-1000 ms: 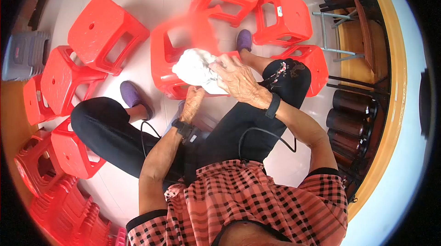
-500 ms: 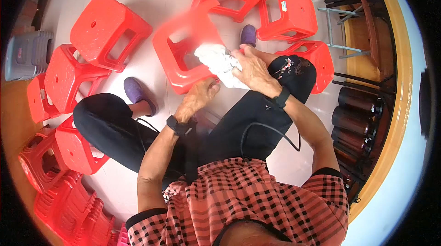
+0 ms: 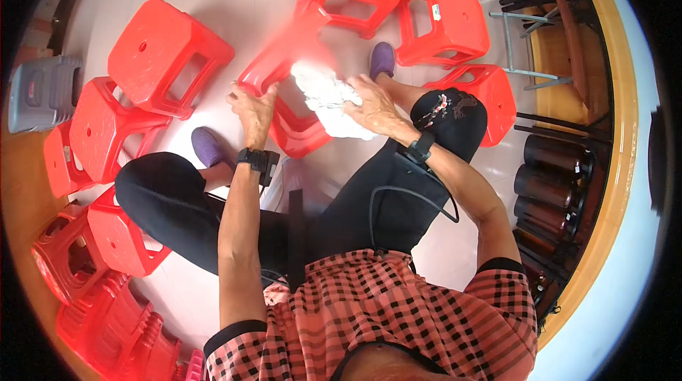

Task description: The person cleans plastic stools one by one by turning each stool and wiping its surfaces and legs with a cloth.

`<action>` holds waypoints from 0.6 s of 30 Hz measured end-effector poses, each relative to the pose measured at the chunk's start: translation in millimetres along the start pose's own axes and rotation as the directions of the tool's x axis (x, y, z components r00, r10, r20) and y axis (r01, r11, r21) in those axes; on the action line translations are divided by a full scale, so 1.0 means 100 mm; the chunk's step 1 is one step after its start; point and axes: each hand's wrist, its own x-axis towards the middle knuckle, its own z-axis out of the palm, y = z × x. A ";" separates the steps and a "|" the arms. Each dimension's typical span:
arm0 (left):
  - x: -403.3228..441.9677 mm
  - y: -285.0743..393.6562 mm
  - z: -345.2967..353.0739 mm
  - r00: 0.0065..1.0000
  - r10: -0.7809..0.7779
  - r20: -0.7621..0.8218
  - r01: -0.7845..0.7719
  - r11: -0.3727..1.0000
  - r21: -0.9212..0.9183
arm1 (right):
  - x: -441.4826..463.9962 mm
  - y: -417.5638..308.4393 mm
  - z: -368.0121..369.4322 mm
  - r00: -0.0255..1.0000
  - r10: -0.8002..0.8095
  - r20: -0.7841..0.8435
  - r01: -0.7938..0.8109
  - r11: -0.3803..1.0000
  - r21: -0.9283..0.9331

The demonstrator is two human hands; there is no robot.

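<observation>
Between my knees a red plastic stool (image 3: 302, 141) is tilted on its side, its upper part smeared by blur. My left hand (image 3: 252, 109) grips the stool's left edge, thumb and fingers on either side of it. In my right hand (image 3: 373, 107) is a crumpled white cloth (image 3: 321, 93), which lies against the stool's right part. The fingertips of my right hand are partly hidden by the cloth.
Red stools stand at the left (image 3: 160, 54) and front right (image 3: 447, 22). More are stacked at the lower left (image 3: 117, 320). Grey plastic items (image 3: 44, 93) sit far left. A folding chair (image 3: 568, 54) and dark cylinders (image 3: 545, 185) line the right side.
My left hand has moved left and forward from near the cloth onto the stool's left edge. The stool has turned and tilted. My right hand stays on the cloth, shifted slightly.
</observation>
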 end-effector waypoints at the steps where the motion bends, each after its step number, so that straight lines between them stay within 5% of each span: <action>1: 0.03 -0.02 0.02 0.999 -0.034 0.000 0.034 0.999 -0.001 | 0.04 -0.07 0.02 0.999 -0.049 -0.010 0.049 0.998 0.044; 4: 0.12 -0.11 0.05 0.996 -0.081 0.032 0.079 0.996 0.049 | 0.21 -0.38 0.03 0.990 -0.140 -0.031 0.143 0.983 0.111; 7: 0.24 -0.50 0.26 0.998 -0.039 0.043 0.043 0.994 -0.098 | 0.50 -0.72 0.05 0.992 -0.123 -0.016 0.124 0.981 0.146; 8: 0.30 -0.63 0.32 0.998 0.036 0.041 -0.026 0.976 -0.215 | 0.64 -0.74 0.19 0.979 -0.188 -0.074 0.196 0.972 0.128; 10: 0.18 -0.36 0.22 0.987 0.146 -0.070 -0.155 0.976 -0.153 | 0.96 -0.70 0.43 0.930 -0.319 -0.185 0.337 0.939 0.076; 16: 0.17 -0.09 -0.16 0.886 0.402 -0.231 -0.413 0.911 0.000 | 1.23 -0.65 0.22 0.922 -0.326 -0.207 0.290 0.939 -0.187; 18: 0.17 0.01 -0.31 0.903 0.377 -0.206 -0.384 0.923 0.004 | 1.11 -0.66 -0.14 0.933 -0.283 -0.222 0.221 0.937 -0.269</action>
